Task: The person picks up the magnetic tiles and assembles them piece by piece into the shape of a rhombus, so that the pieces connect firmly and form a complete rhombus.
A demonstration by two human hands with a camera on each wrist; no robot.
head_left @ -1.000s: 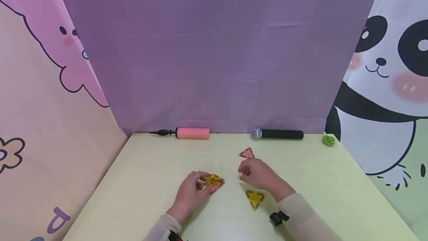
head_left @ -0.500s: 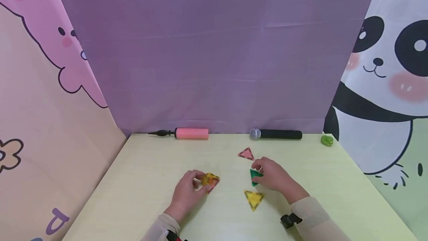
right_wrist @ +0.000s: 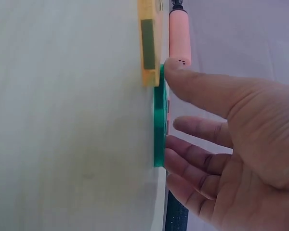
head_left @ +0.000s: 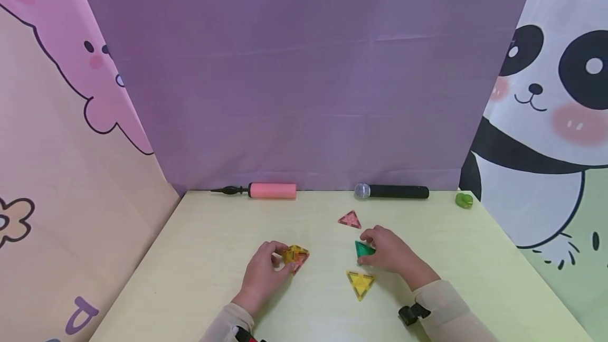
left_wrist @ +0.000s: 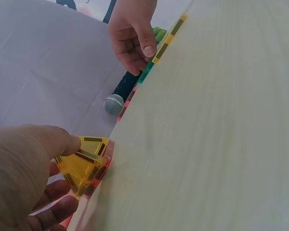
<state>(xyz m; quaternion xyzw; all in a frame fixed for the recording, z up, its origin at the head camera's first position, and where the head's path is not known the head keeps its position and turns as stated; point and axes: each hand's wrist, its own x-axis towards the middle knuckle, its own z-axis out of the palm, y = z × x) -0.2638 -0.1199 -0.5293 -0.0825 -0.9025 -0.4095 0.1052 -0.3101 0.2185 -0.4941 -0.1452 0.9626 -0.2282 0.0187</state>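
Observation:
My left hand (head_left: 266, 274) grips a small built shape of yellow and red translucent magnetic tiles (head_left: 296, 258) between thumb and fingers, low at the table. In the left wrist view the tile shape (left_wrist: 84, 166) leans up in a point, red along its base. My right hand (head_left: 394, 255) is spread over a green triangular tile (head_left: 363, 249) lying flat, thumb by its near corner. The right wrist view has the fingertips (right_wrist: 173, 154) at the green tile (right_wrist: 159, 115), not curled around it. A yellow triangular tile (head_left: 361, 284) and a pink one (head_left: 350, 219) lie flat nearby.
Along the back edge of the table (head_left: 214, 236) lie a pink hand pump (head_left: 273, 190), a black microphone (head_left: 399, 191) and a small green object (head_left: 464, 200). A purple cloth (head_left: 304, 78) hangs behind them.
My right hand moved right and the green tile came into view beneath it. Its fingers now sit further apart, showing more of the tile. My left hand shifted slightly left with the tile shape.

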